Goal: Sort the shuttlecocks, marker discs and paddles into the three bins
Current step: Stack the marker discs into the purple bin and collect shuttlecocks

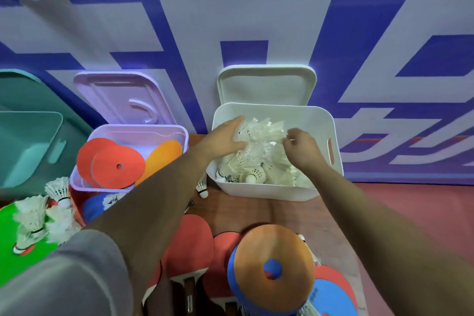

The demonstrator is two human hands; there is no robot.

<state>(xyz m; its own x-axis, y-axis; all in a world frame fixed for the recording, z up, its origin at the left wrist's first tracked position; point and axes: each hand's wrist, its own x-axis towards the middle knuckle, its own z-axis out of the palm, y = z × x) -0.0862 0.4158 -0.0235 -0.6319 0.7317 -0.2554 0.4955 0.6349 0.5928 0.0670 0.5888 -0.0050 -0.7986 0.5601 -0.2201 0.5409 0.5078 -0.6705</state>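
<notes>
A white bin [315, 120] in the middle holds a heap of white shuttlecocks [259, 161]. My left hand [223, 138] lies flat with straight fingers against the left side of the heap. My right hand [302, 146] hovers over the heap's right side with its fingers curled; whether it pinches a feather I cannot tell. A pink bin [133, 133] to the left holds red and orange marker discs [118, 165]. A teal bin [28, 141] stands at far left. Red paddles [189, 246] lie near me. Loose shuttlecocks [36, 218] rest on a green disc [7, 244].
A stack of orange and blue discs [272, 264] sits at bottom centre, with blue and red discs [331, 295] to its right. One shuttlecock [202, 188] lies between the pink and white bins. Both bin lids lean against a blue and white wall [256, 20].
</notes>
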